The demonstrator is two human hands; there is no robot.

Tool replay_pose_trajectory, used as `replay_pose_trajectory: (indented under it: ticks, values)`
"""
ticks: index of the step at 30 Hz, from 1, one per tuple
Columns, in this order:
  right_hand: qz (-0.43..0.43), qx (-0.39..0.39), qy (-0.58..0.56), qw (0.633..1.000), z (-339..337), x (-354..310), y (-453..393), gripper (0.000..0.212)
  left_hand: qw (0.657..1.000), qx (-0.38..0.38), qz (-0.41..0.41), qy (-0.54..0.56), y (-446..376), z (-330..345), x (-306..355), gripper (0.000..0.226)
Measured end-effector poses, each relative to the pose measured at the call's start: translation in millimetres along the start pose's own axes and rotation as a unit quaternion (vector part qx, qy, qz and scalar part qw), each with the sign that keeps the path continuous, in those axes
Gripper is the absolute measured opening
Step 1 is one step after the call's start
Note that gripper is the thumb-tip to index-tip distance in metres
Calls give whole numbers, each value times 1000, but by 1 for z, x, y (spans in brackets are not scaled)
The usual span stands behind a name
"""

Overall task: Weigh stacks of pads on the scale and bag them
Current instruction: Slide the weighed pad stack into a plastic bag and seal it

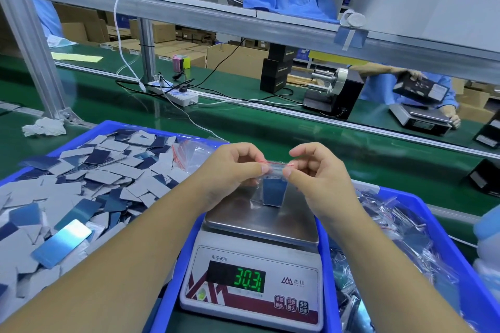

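A small clear zip bag [273,189] with a red seal line holds a stack of blue pads and stands on the steel pan of the white scale [259,227]. My left hand [238,167] pinches the bag's top edge from the left. My right hand [313,167] pinches the same edge from the right. The scale's green display reads 30.3. Loose grey and blue pads [89,186] fill the blue tray [108,126] on the left.
Empty zip bags [190,154] lie at the left tray's far right corner. A second blue tray [422,205] on the right holds filled bags. Beyond runs a green conveyor [270,127] with a power strip [178,94], cables and a tape dispenser [332,94]. Another worker sits opposite.
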State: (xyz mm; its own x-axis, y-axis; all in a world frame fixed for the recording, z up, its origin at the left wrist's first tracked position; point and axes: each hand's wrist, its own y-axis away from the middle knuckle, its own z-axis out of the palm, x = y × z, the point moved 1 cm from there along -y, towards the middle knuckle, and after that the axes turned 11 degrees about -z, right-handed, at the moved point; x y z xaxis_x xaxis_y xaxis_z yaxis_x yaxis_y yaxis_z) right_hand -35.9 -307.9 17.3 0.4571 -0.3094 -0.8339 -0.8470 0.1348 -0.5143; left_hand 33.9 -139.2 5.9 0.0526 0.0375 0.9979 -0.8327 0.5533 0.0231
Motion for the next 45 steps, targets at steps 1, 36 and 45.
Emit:
replay_pose_trajectory:
  ticks: [1,36,45]
  values:
    - [0,3,0,1000,1,0,0,27,1000,0,1,-1,0,1,0,12]
    - [23,3,-21,999,-2,-1,-1,29,990,63,58,-109,-8,-5,-5,8]
    - [29,36,-31,998,-5,-1,-1,30,988,96,50,-113,-9,-8,-5,27]
